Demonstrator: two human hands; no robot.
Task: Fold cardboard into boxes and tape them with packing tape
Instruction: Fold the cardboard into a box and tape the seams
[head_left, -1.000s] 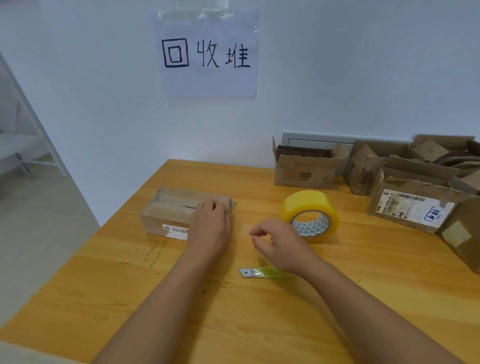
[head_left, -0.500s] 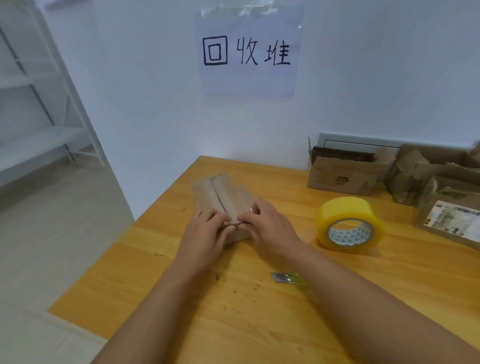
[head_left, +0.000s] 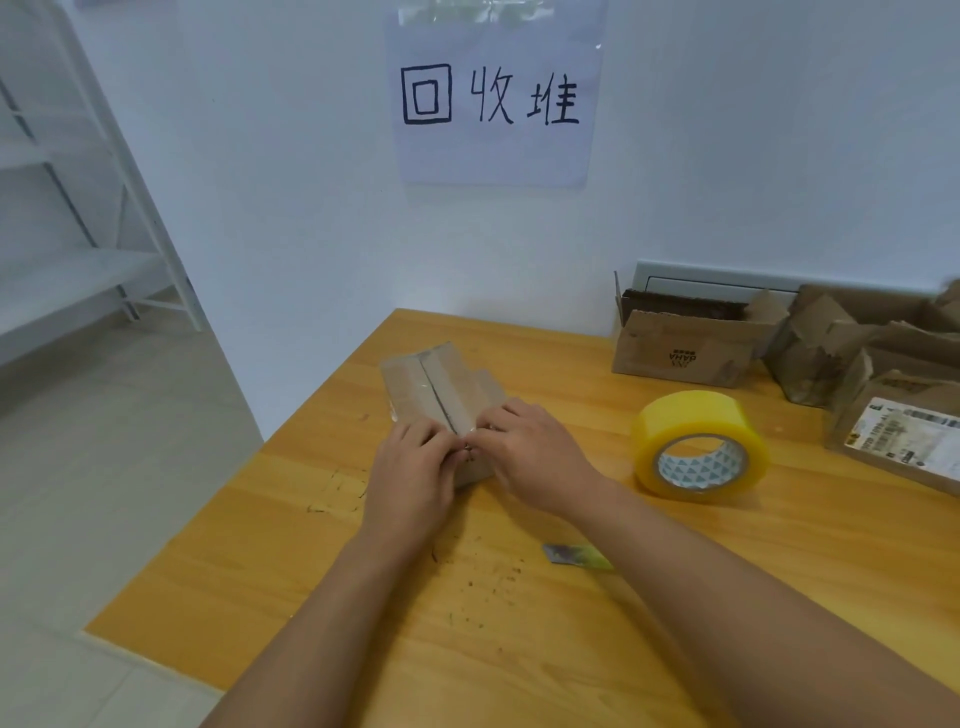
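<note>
Both your hands are on the small cardboard box (head_left: 441, 395) at the centre of the frame, near the table's (head_left: 363, 597) left edge. Your left hand (head_left: 413, 467) curls its fingers over the near end; your right hand (head_left: 530, 452) pinches at the taped centre seam. The yellow tape roll (head_left: 698, 449) sits to the right, well apart.

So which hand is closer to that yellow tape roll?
The right hand. It rests on the near end of the small box, with bare table between it and the tape roll. The left hand is beyond it, further left.
</note>
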